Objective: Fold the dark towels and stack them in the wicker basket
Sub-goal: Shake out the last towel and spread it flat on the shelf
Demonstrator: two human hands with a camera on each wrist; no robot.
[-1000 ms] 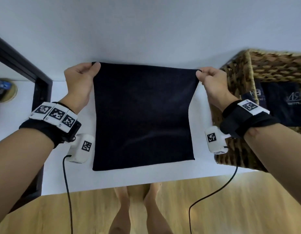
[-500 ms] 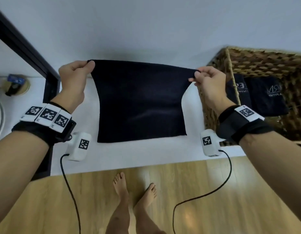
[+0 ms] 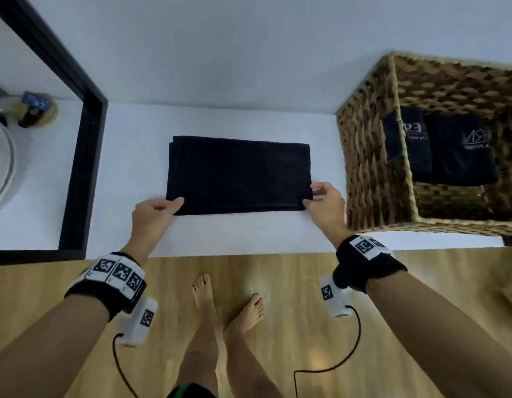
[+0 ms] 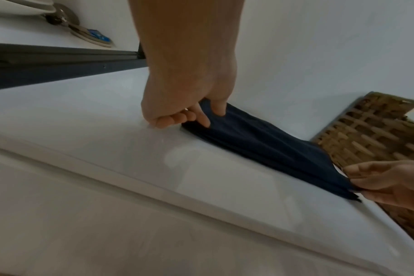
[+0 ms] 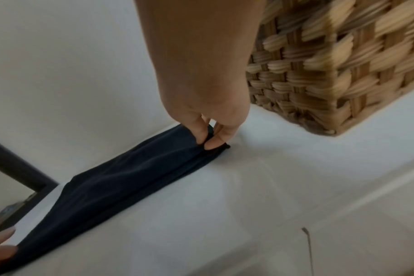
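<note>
towel folded in half, flat on bench beside wicker basket | left hand, right hand each pinching a near corner | align edges, smooth before next fold

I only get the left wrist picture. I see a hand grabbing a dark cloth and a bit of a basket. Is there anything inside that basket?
Observer: Yes. In the head view the square woven wicker basket holds folded dark towels with pale lettering.
Operator: Is the cloth on the table big and open?
Observer: No. From above, the dark navy towel lies flat on the white tabletop, folded into a neat rectangle.
Operator: What's the other hand doing?
Observer: In the right wrist view, the right hand pinches the towel's near corner, with a thumb and fingers on either side of the cloth.
</note>
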